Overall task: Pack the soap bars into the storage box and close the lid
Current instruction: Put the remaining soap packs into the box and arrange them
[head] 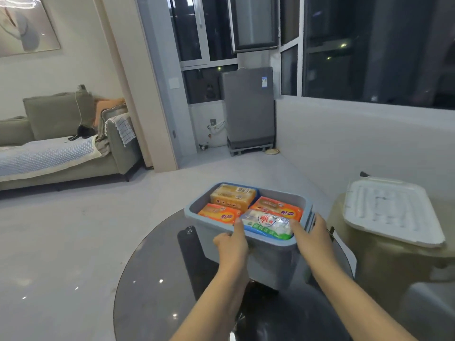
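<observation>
The blue storage box (pixel 248 244) sits mid-table on the round glass table (pixel 147 279), bare glass at 9 o'clock. The left hand (pixel 232 238) and right hand (pixel 311 236) pinch the white-green soap bar (pixel 267 223) over the near rim. The white lid (pixel 391 210) rests on a stool (pixel 384 254) at 3 o'clock.

At lower centre of the frame the storage box (pixel 248 242) stands on a round table (pixel 152 279). In it lie four soap packs (pixel 268 223), two toward the top of the frame, two nearer. Both hands sit at its near rim, left hand (pixel 232 242) left of right hand (pixel 314 238). The lid (pixel 391 210) lies on a stool (pixel 384 257) at right. A sofa (pixel 61 143) occupies the left, a washing machine (pixel 248 107) upper centre.
</observation>
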A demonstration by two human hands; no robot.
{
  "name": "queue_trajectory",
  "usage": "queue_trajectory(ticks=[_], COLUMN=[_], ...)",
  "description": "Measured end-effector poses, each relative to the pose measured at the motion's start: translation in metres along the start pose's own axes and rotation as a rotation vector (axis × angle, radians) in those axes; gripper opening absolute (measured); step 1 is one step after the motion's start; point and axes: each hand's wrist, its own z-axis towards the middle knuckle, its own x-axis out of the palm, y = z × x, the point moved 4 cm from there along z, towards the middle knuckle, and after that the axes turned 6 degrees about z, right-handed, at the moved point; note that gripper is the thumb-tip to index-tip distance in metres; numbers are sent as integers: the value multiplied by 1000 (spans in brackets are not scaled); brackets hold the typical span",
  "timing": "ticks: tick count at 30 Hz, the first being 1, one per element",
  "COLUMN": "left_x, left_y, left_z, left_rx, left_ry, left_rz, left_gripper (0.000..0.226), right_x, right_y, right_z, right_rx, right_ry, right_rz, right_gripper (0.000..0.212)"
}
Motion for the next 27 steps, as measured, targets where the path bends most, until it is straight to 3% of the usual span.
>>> queue_trajectory(ticks=[2,4,10,15,20,27], left_x=[-16,-29,-31,-21,-17,-15], left_y=[-9,-16,-12,3,15,15], left_z=[17,30,29,15,4,-2], left_rx=[68,112,59,90,140,96], left_ry=[-53,-60,14,16,-25,-5], left_rz=[-78,-118,-253,-339,-433,-479], left_gripper=[27,27,15,12,19,22], right_x=[9,12,11,9,20,19], right_y=[-9,-13,-11,-5,-13,-16], right_z=[-8,-10,15,48,71,74], right_rx=[18,21,13,94,189,164], right_ry=[51,62,129,286,382,402], right_rz=[71,56,32,230,454,427], right_gripper=[65,71,58,57,56,48])
